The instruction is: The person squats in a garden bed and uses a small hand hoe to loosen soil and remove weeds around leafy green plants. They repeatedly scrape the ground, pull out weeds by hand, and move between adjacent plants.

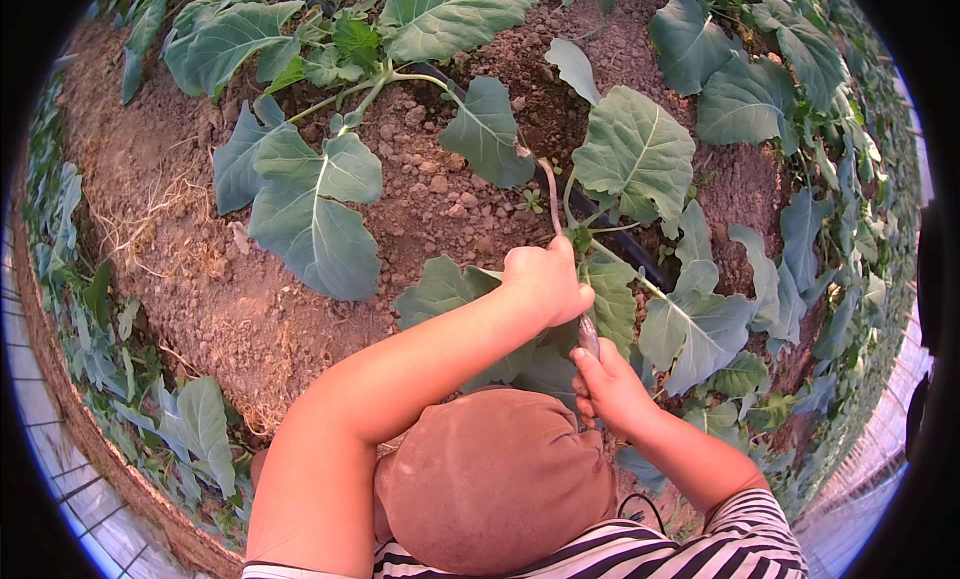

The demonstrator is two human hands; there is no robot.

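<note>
My left hand (547,283) is closed around a pale, bare plant stem (553,193), whose upper part sticks out above my fist. Just below and to the right, my right hand (609,384) grips the handle of a small hand tool (589,335); its working end cannot be made out near my left hand. Both hands are close to the base of a broad-leaved green plant (636,150), with leaves around and beneath them. A large leaf (694,324) of this plant spreads to the right of my right hand.
A black irrigation pipe (626,245) runs diagonally over the cloddy soil (420,181). Another leafy plant (319,189) stands at upper left. Dense rows of plants (799,61) line the right side. Dry roots (161,215) lie at left. My covered knee (495,481) is below my hands.
</note>
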